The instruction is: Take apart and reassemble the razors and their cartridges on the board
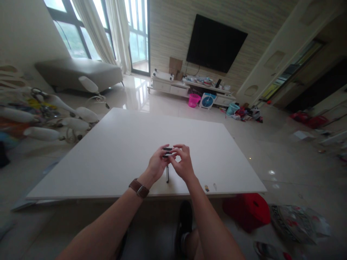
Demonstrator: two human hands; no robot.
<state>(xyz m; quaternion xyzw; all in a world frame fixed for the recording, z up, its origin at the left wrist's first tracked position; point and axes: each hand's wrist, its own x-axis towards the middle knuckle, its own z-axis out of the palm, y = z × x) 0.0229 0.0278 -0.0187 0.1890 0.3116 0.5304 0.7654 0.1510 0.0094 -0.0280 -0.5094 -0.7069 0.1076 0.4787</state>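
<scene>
A small object with black bars and a pale middle [167,152] is between my hands above the white table [114,151]; its kind is too small to make out. My left hand [157,164], a brown-strapped watch [139,188] at its wrist, is closed around the left side of it. From the right, my right hand [184,162] pinches at the same object with thumb and fingers, which partly cover it. Just below my hands shows a slim white stick with a dark end [167,175]. Whether it joins the held object or lies on the tabletop, I cannot tell.
Near the table's front edge lie a small yellow-and-dark piece [206,188] and a pale piece [215,186]. A red stool [248,213] and a plastic bag [298,222] stand at the front right. Lamp shades [43,133] crowd the left side.
</scene>
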